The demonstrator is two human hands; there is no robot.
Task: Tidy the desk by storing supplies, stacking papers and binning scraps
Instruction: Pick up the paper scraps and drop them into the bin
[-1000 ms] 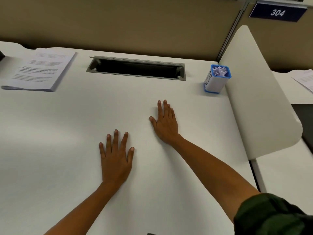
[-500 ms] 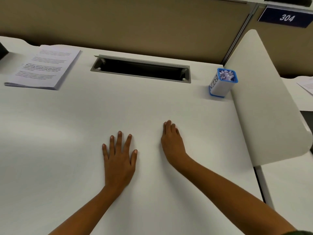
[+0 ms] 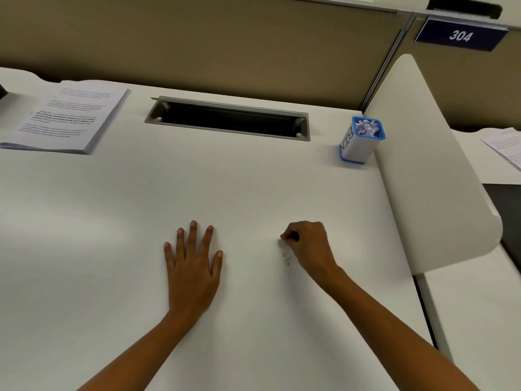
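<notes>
Nearing finish, by look of it: papers (image 3: 64,117) stacked far left, bin (image 3: 356,148) far right held crumpled scraps (image 3: 366,127). Left hand (image 3: 193,266) lay flat on desk (image 3: 253,179), fingers spread. Right hand (image 3: 307,245) was curled, fingertips down; unclear whether pinching last scrap.

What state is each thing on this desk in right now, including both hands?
Left hand: flat on the desk, fingers spread, holding nothing.
Right hand: fingers curled against the desk; whether it holds anything is unclear.
Paper stack: lying flat, far left.
Bin: upright, holding crumpled scraps.
Cable slot: open.
</notes>
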